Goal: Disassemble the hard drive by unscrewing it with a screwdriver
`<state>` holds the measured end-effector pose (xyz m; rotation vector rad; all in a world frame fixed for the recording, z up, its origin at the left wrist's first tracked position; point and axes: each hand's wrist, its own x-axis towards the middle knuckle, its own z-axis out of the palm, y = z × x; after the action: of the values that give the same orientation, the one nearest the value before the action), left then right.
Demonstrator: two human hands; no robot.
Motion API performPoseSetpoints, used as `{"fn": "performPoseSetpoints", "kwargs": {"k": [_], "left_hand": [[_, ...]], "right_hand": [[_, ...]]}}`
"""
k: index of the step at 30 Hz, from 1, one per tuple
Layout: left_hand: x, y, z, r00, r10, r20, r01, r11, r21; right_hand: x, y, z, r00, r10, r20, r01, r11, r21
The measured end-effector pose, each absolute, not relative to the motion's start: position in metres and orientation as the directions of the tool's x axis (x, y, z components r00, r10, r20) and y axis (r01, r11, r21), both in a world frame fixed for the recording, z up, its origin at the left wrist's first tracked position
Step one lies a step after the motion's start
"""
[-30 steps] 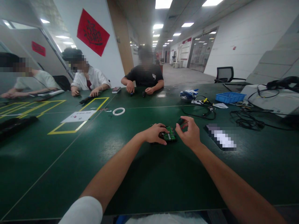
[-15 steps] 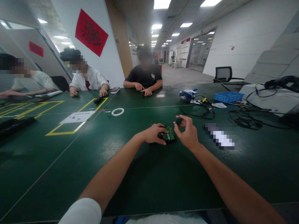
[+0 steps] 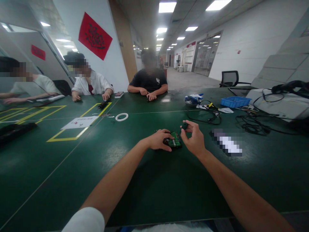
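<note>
In the head view my left hand [image 3: 157, 140] curls its fingers and thumb round the left side of a small black device with an exposed green circuit board [image 3: 175, 139], which lies on the table. Its left part is hidden under the fingers. Just right of the board, my right hand [image 3: 195, 137] is raised and pinches a small dark rounded piece [image 3: 184, 125] between thumb and fingertips. That piece is apart from the device, and its kind is too small to tell.
A blurred-out bright phone-like slab [image 3: 228, 143] lies right of my right hand. Black cables [image 3: 253, 124], a blue tray [image 3: 235, 101] and a bowl of items [image 3: 193, 99] stand farther back. A white ring [image 3: 121, 117] and paper sheet [image 3: 78, 122] lie left. Several people sit opposite.
The dark piece is turned slightly in my right fingertips. My left hand and the device stay in place. The person opposite has shifted their hands a little.
</note>
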<state>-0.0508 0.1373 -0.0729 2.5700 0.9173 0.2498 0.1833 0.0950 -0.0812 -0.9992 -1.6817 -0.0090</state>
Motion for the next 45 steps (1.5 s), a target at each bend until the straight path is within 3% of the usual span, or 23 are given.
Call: {"fn": "performPoseSetpoints", "kwargs": {"k": [4, 11, 21, 45], "left_hand": [[-0.0506, 0.1377, -0.0733, 0.774, 0.632, 0.036, 0.560, -0.710, 0.426], [-0.0511, 0.1379, -0.0755, 0.774, 0.630, 0.065, 0.545, -0.714, 0.440], [-0.0512, 0.1409, -0.0789, 0.776, 0.628, 0.058, 0.548, -0.716, 0.432], [-0.0499, 0.1361, -0.0734, 0.760, 0.648, 0.043, 0.562, -0.689, 0.458]], "right_hand": [[0.1826, 0.0961, -0.0835, -0.007, 0.597, 0.802, 0.605, 0.642, -0.472], [0.1850, 0.0928, -0.0760, -0.081, 0.555, 0.828, 0.676, 0.641, -0.364], [0.1831, 0.0981, -0.0827, -0.003, 0.574, 0.819, 0.609, 0.650, -0.454], [0.1845, 0.0921, -0.0798, -0.044, 0.592, 0.805, 0.637, 0.637, -0.434]]}}
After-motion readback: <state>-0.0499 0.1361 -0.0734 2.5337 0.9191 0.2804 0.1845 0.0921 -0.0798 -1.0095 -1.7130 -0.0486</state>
